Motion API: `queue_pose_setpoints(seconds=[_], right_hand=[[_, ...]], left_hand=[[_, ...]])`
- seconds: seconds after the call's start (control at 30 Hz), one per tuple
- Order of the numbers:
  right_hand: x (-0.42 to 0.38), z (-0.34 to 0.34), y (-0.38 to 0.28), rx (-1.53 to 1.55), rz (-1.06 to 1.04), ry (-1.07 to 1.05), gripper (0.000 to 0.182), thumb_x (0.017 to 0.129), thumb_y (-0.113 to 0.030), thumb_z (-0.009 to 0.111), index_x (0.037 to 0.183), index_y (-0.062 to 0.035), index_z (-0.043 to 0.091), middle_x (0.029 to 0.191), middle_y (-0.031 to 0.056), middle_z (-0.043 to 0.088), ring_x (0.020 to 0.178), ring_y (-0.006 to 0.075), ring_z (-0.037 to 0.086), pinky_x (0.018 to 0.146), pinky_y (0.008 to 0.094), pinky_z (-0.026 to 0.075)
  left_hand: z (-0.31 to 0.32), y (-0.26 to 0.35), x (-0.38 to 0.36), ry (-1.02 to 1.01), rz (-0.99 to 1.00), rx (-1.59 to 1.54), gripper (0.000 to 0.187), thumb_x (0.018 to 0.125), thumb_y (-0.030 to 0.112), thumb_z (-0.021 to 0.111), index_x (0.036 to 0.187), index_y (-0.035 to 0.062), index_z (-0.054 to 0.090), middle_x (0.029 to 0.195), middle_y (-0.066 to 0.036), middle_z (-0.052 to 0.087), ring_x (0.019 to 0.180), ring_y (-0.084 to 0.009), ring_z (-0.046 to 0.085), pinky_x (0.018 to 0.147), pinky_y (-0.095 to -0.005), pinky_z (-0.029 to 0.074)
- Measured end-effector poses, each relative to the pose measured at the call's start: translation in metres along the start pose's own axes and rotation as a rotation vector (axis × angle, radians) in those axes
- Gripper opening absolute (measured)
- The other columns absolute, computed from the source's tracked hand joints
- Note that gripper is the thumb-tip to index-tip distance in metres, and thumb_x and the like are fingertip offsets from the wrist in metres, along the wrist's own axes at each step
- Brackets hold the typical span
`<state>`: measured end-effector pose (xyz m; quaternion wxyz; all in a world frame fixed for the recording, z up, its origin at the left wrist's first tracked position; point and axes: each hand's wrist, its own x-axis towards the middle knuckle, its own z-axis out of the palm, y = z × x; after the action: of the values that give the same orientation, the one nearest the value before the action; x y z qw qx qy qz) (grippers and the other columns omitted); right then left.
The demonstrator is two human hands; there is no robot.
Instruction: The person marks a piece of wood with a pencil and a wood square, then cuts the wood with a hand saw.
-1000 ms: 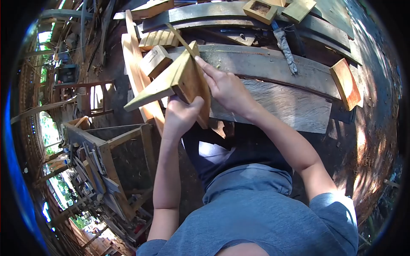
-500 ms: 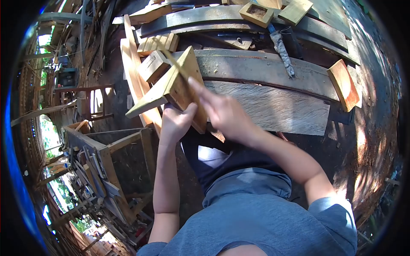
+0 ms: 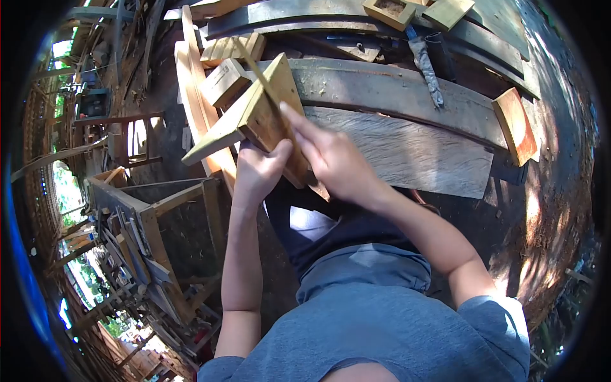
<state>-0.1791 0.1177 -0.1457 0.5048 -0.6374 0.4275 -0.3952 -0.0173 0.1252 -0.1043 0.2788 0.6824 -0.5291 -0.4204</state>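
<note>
My left hand [image 3: 259, 167] is closed on a piece of two wooden boards joined at an angle [image 3: 270, 127], its thumb lying against the near board. The piece is held tilted, one corner pointing up. My right hand [image 3: 340, 159] is closed on a long thin flat tool like a file [image 3: 261, 75], with the index finger stretched along it. The tool slants across the upper edge of the boards and seems to touch them. Its handle end is hidden in my right hand. Behind the boards lies a small wooden block [image 3: 224, 83], beside a grooved wooden block [image 3: 234, 49].
A wide grey plank [image 3: 407, 149] and a long beam [image 3: 388, 92] lie ahead of me. An angled wooden piece [image 3: 514, 127] stands at their right end. Farther back are a wrapped tool [image 3: 425, 73] and a hollowed wooden box [image 3: 389, 11]. A wooden frame [image 3: 149, 223] stands left.
The whole view has shifted slightly, so things sit higher in it. The tool has moved a little to the right across the boards' edge. Both hands keep their holds.
</note>
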Motion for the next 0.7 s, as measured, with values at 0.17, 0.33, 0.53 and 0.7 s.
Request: queue_pose_setpoints(seconds=[0.17,0.33,0.53,0.7], right_hand=[[0.056,0.006,0.025,-0.017,-0.014,0.074,0.047,0.099,-0.023,0.046,0.145,-0.0172,0.043,0.085,0.0304,0.065,0.077,0.0455,0.066,0.07,0.0536,0.053],[-0.002,0.006,-0.001,-0.153,-0.019,0.003,0.049,0.099,-0.024,0.046,0.148,-0.0216,0.04,0.069,0.0274,0.063,0.067,0.0436,0.066,0.066,0.0538,0.053],[0.059,0.005,0.024,-0.165,0.0,0.068,0.049,0.099,-0.024,0.047,0.147,-0.0182,0.042,0.076,0.0285,0.065,0.072,0.0439,0.067,0.069,0.054,0.053],[0.005,-0.006,-0.002,-0.229,0.015,-0.08,0.053,0.098,-0.021,0.049,0.149,-0.0234,0.037,0.081,0.0295,0.065,0.072,0.0427,0.068,0.069,0.0529,0.053]], left_hand=[[0.0,-0.01,0.0,0.039,0.048,-0.21,0.032,0.086,0.01,0.066,0.111,-0.0087,0.06,0.102,-0.012,0.069,0.094,-0.0172,0.066,0.083,-0.0308,0.053],[-0.001,-0.011,0.0,0.014,0.047,-0.119,0.033,0.087,0.011,0.065,0.113,-0.0082,0.06,0.101,-0.012,0.07,0.093,-0.0174,0.066,0.082,-0.0311,0.053],[0.005,-0.013,0.001,0.076,0.094,-0.19,0.034,0.085,0.013,0.066,0.11,-0.009,0.06,0.096,-0.011,0.069,0.09,-0.0164,0.065,0.081,-0.0311,0.052],[0.002,-0.004,-0.001,0.024,0.033,-0.11,0.028,0.085,0.011,0.065,0.106,-0.008,0.063,0.097,-0.013,0.07,0.087,-0.0143,0.066,0.076,-0.0302,0.053]])
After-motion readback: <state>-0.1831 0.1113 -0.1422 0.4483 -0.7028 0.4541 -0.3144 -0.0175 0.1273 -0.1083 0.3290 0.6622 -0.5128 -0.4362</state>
